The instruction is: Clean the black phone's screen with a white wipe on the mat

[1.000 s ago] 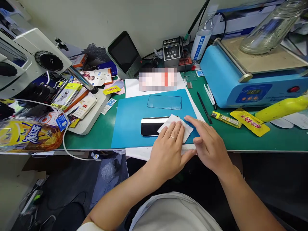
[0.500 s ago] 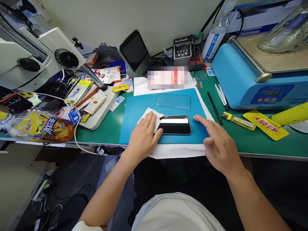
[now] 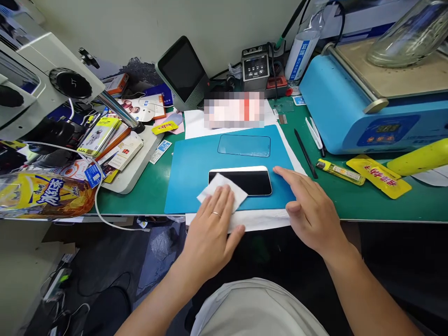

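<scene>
A phone with a black, glossy screen (image 3: 258, 185) lies on a blue mat (image 3: 185, 182). My left hand (image 3: 212, 228) lies with its fingers stretched flat over a white wipe (image 3: 240, 197), pressing it onto the phone's lower left part and the mat beside it. That covered corner of the phone is hidden. Just off the phone's right end, my right hand (image 3: 311, 210) is held open, its fingers extended and nothing in it. Farther back on the mat lies a clear, dark-rimmed glass sheet (image 3: 244, 146) shaped like a phone screen.
To the right are a black pen-like tool (image 3: 305, 154), white tweezers (image 3: 315, 135), a yellow tube (image 3: 340, 172), a yellow packet (image 3: 379, 176) and a blue heating machine (image 3: 350, 112). A microscope stand (image 3: 56, 79), booklets and a drink bottle (image 3: 49, 195) crowd the left.
My left hand and the wipe have slid down toward the front edge, uncovering the phone's upper left corner. The right hand holds its place beside the phone. The whole view has shifted slightly.
</scene>
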Motion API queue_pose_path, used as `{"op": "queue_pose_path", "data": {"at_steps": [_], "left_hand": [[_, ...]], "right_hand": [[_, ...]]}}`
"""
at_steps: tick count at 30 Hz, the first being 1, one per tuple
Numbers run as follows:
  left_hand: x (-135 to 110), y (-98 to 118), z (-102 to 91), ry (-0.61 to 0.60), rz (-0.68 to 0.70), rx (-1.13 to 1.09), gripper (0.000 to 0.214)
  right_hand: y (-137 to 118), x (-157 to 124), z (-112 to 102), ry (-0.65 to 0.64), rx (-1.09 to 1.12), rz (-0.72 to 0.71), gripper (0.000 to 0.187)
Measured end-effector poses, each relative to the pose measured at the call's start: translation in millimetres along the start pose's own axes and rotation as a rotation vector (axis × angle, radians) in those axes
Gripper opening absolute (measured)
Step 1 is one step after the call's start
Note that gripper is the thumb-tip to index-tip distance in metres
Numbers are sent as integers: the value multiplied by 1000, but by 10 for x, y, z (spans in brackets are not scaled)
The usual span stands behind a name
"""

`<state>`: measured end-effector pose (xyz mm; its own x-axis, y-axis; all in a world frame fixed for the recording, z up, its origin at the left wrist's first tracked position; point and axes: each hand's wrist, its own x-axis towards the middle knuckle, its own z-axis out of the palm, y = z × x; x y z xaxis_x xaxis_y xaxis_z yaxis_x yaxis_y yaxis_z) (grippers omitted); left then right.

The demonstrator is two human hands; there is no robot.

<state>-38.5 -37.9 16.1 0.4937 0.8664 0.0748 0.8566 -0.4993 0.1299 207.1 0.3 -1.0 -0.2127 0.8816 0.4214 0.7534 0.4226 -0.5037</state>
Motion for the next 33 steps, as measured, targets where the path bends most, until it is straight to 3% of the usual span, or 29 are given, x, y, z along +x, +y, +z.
{"op": "queue_pose_path", "data": {"at_steps": [3,7,12,15,18,22,27,33], "left_hand": [[264,209,40,13,111,-53,65],[634,438,92,27,122,-66,72],[914,354,66,16,78,-39,74],[864,104,37,21,15,-30,70],[648,-159,10,41,-63,-15,66],[313,-304,-20,59,-140,30,63],[165,-103,5,57,-143,29,66],[510,273,95,80,-31,-51,74]], "right_hand": [[10,-10,-5,13,23,2,87],[28,-21,-26,16,70,12,85],[38,-11,-34,22,81,13,85],[31,-8,-33,18,80,27,86],[14,-8,-32,8,61,41,87],[-5,-6,-25,9,28,33,88],[-4,-14,-20,1,10,32,87],[16,-1,-19,2,2,15,85]]}}
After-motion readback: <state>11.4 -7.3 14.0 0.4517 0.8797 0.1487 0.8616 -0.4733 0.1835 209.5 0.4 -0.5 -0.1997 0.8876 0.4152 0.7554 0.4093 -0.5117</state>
